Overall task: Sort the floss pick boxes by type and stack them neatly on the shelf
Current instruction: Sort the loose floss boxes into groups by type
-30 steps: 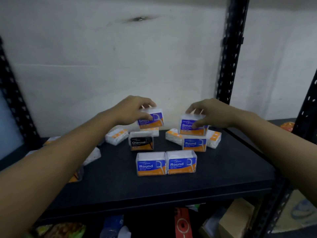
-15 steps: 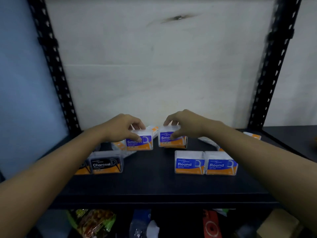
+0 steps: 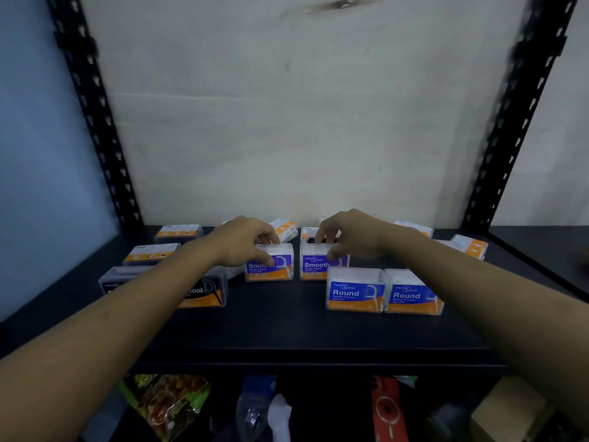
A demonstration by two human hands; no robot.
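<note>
Two clear "Smooth" floss pick boxes stand side by side on the black shelf (image 3: 287, 333). My left hand (image 3: 247, 242) grips the left Smooth box (image 3: 271, 269) from above. My right hand (image 3: 347, 234) grips the right Smooth box (image 3: 314, 266) the same way. In front of them to the right stand two "Round" boxes (image 3: 353, 293), (image 3: 411, 296) touching each other. A black "Charcoal" box (image 3: 204, 291) stands at the left, partly behind my left forearm, with another dark box (image 3: 118, 280) beside it.
Several more boxes lie flat along the back: two at the left (image 3: 178, 232), (image 3: 151, 253), some behind my hands, others at the right (image 3: 470, 245). Black perforated uprights (image 3: 95, 122), (image 3: 513, 122) frame the shelf. Snack bags and bottles sit on the level below (image 3: 165, 403).
Both hands have carried the two Smooth boxes down from above the pile and set them next to each other on the shelf. The camera has swung left and down.
</note>
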